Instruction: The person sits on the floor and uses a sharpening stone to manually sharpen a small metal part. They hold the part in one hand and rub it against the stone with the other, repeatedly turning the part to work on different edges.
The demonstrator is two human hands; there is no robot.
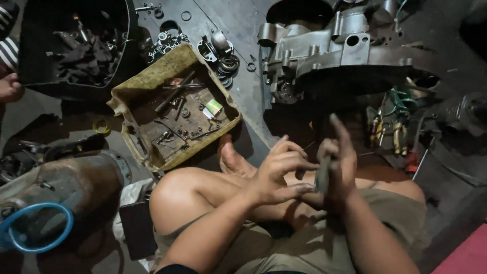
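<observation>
Engine casing point(329, 45) sits on the floor, landmark. Rusty tray point(152, 66) of bolts and tools lies well left of it; black tub point(30, 50) of parts further left. Pliers point(395, 134) just below the casing. Both hands work below it, over the crossed legs: right hand point(340, 167) curled around a small grey part point(322, 175), left hand point(276, 175) half open, fingertips touching that part.

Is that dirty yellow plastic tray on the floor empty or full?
Partly filled. The dirty yellow plastic tray holds scattered bolts, metal rods and a small green box, with bare bottom showing between them.
</observation>
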